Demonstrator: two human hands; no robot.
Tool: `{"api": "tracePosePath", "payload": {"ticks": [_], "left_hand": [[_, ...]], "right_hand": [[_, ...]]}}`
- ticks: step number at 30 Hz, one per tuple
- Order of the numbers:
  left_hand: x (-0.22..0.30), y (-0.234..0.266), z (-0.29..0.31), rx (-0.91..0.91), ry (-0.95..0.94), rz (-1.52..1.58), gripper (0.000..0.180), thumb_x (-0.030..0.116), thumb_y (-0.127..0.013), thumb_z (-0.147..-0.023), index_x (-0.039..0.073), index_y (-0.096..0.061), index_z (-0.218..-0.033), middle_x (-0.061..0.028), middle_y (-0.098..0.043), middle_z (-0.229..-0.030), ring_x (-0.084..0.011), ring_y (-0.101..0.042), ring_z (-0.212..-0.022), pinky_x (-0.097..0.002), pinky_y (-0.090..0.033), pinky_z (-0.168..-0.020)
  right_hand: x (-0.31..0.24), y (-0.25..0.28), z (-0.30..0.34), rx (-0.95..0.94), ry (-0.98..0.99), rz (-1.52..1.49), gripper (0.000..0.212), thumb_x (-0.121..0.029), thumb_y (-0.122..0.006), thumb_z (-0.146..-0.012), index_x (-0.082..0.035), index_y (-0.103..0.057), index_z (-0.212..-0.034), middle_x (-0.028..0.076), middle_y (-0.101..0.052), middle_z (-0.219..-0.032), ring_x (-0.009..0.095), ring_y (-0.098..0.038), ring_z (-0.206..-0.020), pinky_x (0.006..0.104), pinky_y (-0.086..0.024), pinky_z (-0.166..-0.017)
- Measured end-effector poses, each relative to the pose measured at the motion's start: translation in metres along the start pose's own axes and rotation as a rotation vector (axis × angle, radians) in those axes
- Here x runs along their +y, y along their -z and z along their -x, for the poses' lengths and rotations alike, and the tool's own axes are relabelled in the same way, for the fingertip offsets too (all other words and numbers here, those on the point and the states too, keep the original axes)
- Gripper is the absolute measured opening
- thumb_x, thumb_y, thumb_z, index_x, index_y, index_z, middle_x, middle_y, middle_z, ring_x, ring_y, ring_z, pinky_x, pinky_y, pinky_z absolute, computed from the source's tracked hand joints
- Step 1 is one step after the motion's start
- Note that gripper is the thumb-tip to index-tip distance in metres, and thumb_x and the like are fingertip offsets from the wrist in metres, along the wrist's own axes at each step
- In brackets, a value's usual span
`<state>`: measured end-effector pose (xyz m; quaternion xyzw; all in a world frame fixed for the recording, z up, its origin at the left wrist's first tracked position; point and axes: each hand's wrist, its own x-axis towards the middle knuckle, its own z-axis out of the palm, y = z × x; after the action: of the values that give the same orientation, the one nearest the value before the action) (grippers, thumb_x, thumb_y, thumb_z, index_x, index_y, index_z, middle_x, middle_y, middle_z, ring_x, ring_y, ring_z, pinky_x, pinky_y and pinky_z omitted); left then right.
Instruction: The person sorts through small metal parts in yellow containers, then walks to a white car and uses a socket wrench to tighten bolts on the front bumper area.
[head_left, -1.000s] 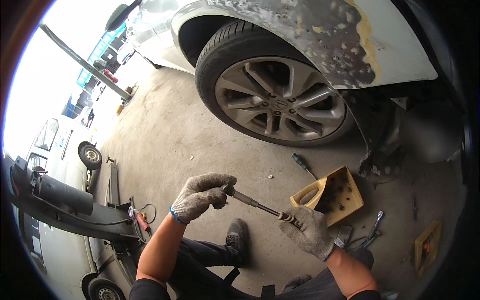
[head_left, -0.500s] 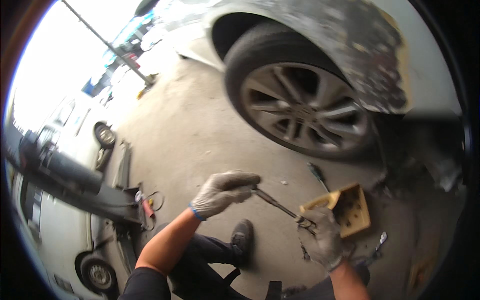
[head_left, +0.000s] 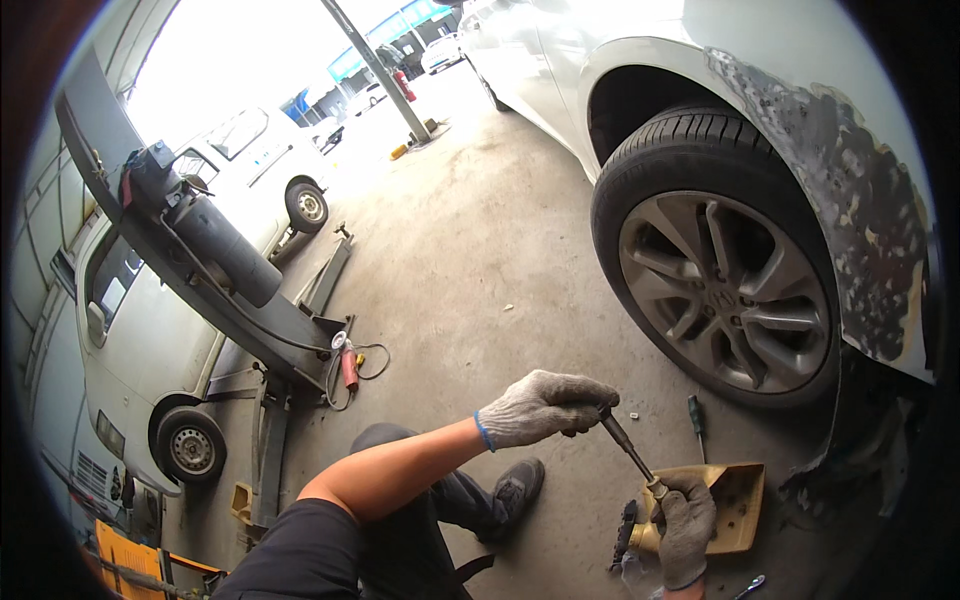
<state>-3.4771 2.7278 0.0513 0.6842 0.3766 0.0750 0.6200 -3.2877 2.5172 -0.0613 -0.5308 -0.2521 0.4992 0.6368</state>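
Worn grey-brown concrete floor (head_left: 480, 250) across the middle, pale ribbed wall (head_left: 42, 250) along the left edge, dark slanting column (head_left: 100, 125) at left, thinner post (head_left: 368, 58) at upper centre, glaring white daylight (head_left: 240, 50) at upper left.

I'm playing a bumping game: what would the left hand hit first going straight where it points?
Probably the big tyre beyond the left hand, though depth between them is unclear.

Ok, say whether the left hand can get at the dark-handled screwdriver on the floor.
Probably yes: nothing seems to cover the screwdriver, though the left hand holds a slim dark metal rod.
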Motion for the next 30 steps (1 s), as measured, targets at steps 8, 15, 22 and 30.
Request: {"api": "tracePosePath", "payload": {"ticks": [8, 15, 22, 30], "left_hand": [[0.000, 0.002, -0.003, 0.049, -0.067, 0.115, 0.035, 0.002, -0.068, -0.093, 0.002, -0.066, -0.128, -0.0059, -0.070, -0.109, -0.0100, -0.063, -0.086, -0.0260, -0.055, -0.075], [-0.003, -0.006, 0.000, 0.066, -0.059, 0.138, 0.036, 0.002, -0.069, -0.092, 0.002, -0.067, -0.127, -0.0048, -0.070, -0.108, -0.0088, -0.061, -0.086, -0.0251, -0.054, -0.076], [-0.004, -0.006, -0.002, 0.070, -0.080, 0.042, 0.036, 0.005, -0.070, -0.092, 0.005, -0.067, -0.127, -0.0048, -0.071, -0.111, -0.0088, -0.063, -0.090, -0.0250, -0.055, -0.081], [-0.001, -0.006, 0.002, 0.076, -0.093, 0.065, 0.036, 0.005, -0.071, -0.091, 0.005, -0.068, -0.127, -0.0061, -0.071, -0.113, -0.0089, -0.063, -0.094, -0.0249, -0.055, -0.082]], "right_hand": [[-0.006, -0.008, 0.000, 0.057, 0.002, -0.304, 0.020, -0.015, -0.062, -0.097, -0.005, -0.054, -0.112, 0.006, -0.064, -0.093, 0.011, -0.058, -0.066, 0.0241, -0.049, -0.056], [0.013, -0.002, 0.003, 0.130, 0.090, -0.148, 0.031, -0.036, -0.055, -0.103, -0.005, -0.054, -0.110, 0.006, -0.066, -0.088, 0.008, -0.052, -0.057, 0.0215, -0.041, -0.049], [0.011, 0.007, 0.005, -0.022, 0.047, -0.176, 0.018, -0.010, -0.054, -0.097, -0.003, -0.050, -0.114, 0.010, -0.062, -0.103, 0.013, -0.063, -0.086, 0.0273, -0.056, -0.072], [0.004, 0.002, 0.010, 0.026, -0.019, -0.254, 0.015, -0.013, -0.057, -0.100, -0.005, -0.051, -0.111, 0.012, -0.062, -0.107, 0.012, -0.062, -0.085, 0.0243, -0.055, -0.069]]}}
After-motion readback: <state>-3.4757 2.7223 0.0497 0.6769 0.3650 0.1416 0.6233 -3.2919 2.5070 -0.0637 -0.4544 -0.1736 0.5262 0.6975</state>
